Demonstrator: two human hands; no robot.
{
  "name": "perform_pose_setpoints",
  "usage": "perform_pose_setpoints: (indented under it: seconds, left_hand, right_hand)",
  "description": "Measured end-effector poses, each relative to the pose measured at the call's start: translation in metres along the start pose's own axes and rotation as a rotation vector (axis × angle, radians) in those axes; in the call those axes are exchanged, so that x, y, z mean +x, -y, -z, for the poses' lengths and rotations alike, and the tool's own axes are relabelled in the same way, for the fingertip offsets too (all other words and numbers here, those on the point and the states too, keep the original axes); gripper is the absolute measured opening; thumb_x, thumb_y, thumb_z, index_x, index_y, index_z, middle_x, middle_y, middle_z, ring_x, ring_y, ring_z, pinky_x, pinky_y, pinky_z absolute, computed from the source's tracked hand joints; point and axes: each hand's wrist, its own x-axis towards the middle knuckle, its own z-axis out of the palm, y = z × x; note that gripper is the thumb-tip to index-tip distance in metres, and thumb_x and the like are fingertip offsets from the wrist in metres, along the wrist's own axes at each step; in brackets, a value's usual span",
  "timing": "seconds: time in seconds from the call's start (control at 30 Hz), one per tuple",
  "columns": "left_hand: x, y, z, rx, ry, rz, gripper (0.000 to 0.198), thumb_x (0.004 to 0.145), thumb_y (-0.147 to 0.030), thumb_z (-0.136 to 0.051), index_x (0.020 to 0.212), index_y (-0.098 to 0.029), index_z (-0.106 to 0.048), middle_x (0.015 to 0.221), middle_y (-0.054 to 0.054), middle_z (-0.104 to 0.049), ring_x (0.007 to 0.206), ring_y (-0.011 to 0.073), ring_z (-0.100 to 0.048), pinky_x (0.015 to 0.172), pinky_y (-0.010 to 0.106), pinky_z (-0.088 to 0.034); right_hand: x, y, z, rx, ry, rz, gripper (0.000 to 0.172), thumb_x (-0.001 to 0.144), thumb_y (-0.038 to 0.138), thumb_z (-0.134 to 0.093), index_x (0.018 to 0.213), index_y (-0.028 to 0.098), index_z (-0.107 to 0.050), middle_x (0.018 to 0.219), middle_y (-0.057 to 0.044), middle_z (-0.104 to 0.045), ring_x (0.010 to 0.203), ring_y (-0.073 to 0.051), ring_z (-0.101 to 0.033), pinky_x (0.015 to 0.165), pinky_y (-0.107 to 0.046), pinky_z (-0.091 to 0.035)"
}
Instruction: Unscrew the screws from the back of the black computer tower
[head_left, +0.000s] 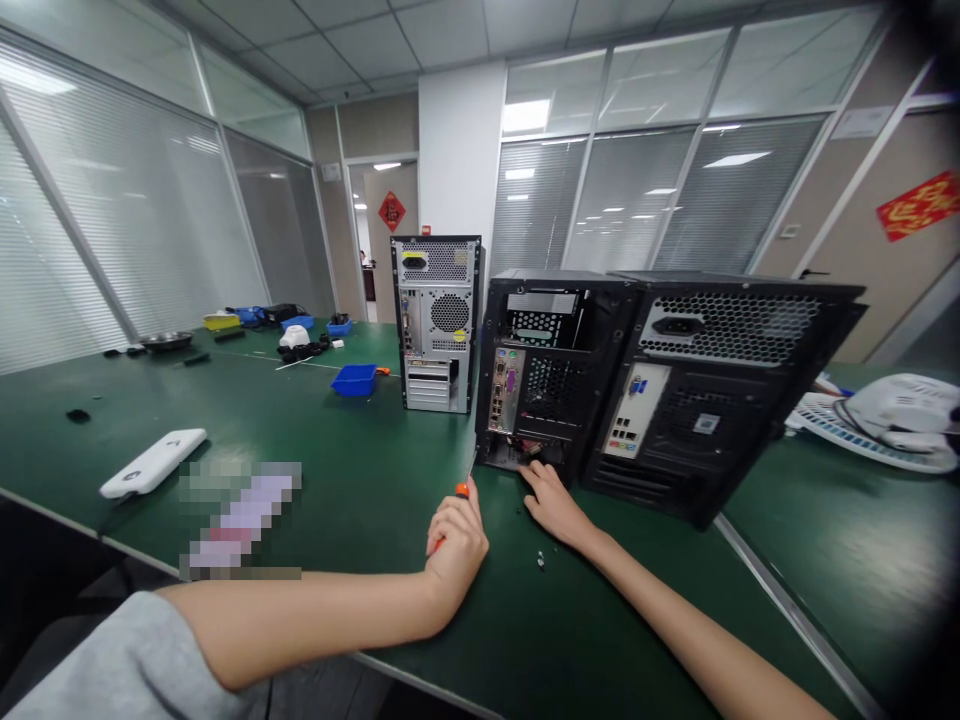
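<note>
My left hand [457, 530] is closed around the orange handle of a screwdriver [462, 490]. Its thin shaft points up at the lower left corner of a black computer case [551, 370]; whether the tip touches a screw is too small to tell. My right hand [555, 500] reaches to the bottom opening in the back of that same case, fingers stretched out with their tips at the lower edge. Ports show on the case's left side, and its upper bay is open. Several small bits, perhaps screws [541, 561], lie on the table below my right hand.
A second black case [705, 400] leans close on the right, and a silver-backed case [439, 325] stands to the left. On the green table [337, 440] are a blue tray [354, 380], a white power bank-like block [154, 463] and a blurred-out item [247, 515]. A white fan [892, 415] lies at right.
</note>
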Motion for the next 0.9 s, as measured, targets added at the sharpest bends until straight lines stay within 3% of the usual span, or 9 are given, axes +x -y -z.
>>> perform_pose_setpoints:
  seconds: [0.27, 0.4, 0.67, 0.9]
  left_hand:
    - [-0.004, -0.003, -0.018, 0.066, -0.021, -0.127, 0.060, 0.082, 0.003, -0.020, 0.137, -0.013, -0.035, 0.088, 0.012, -0.064, 0.056, 0.0128, -0.061, 0.032, 0.012, -0.031]
    - [-0.006, -0.001, -0.026, 0.062, -0.084, -0.111, 0.058, 0.082, 0.003, -0.023, 0.137, -0.009, -0.037, 0.088, 0.015, -0.064, 0.054, 0.0129, -0.059, 0.035, 0.015, -0.036]
    - [-0.010, 0.014, -0.018, 0.134, -0.126, -0.106, 0.059, 0.081, 0.005, -0.025, 0.137, -0.009, -0.039, 0.085, 0.014, -0.061, 0.065, 0.0154, -0.059, 0.046, 0.020, -0.043]
    - [-0.011, 0.015, -0.014, 0.002, -0.148, -0.040, 0.058, 0.084, -0.003, -0.031, 0.140, -0.017, -0.033, 0.089, 0.010, -0.055, 0.075, 0.0187, -0.058, 0.049, 0.023, -0.047]
  right_hand:
    - [-0.001, 0.002, 0.002, 0.000, -0.004, -0.010, 0.048, 0.073, 0.007, -0.040, 0.119, 0.012, -0.054, 0.105, -0.011, -0.050, 0.098, -0.024, -0.043, 0.095, -0.037, -0.036]
    - [-0.001, 0.001, 0.002, 0.003, -0.002, -0.008, 0.048, 0.073, 0.008, -0.041, 0.120, 0.014, -0.054, 0.105, -0.010, -0.051, 0.097, -0.024, -0.043, 0.095, -0.037, -0.036]
    - [-0.001, 0.001, 0.003, 0.002, 0.006, -0.012, 0.048, 0.074, 0.007, -0.040, 0.120, 0.012, -0.053, 0.106, -0.011, -0.050, 0.098, -0.023, -0.043, 0.095, -0.035, -0.037]
    - [-0.001, 0.000, 0.001, 0.009, 0.002, -0.011, 0.048, 0.074, 0.007, -0.040, 0.121, 0.012, -0.053, 0.107, -0.012, -0.051, 0.100, -0.024, -0.043, 0.096, -0.037, -0.036]
